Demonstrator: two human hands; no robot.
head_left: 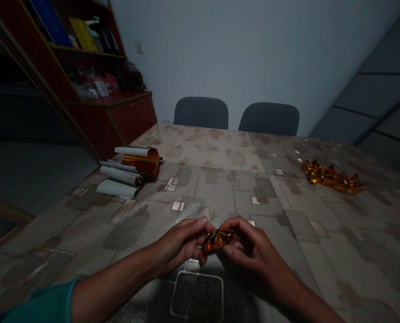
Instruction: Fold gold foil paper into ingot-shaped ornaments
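Holding, near centre over the grey-brown patterned bench [220, 152]: one folded, glossy gold-paper piece [219, 240], left hand [182, 244] and right hand [254, 251] half-curled, gripping its ends; probably light, slick, crushable; best pinched at tips.

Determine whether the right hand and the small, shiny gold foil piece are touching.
Touching: the head view shows the right hand gripping the right end of the small, shiny gold foil piece with its fingers.
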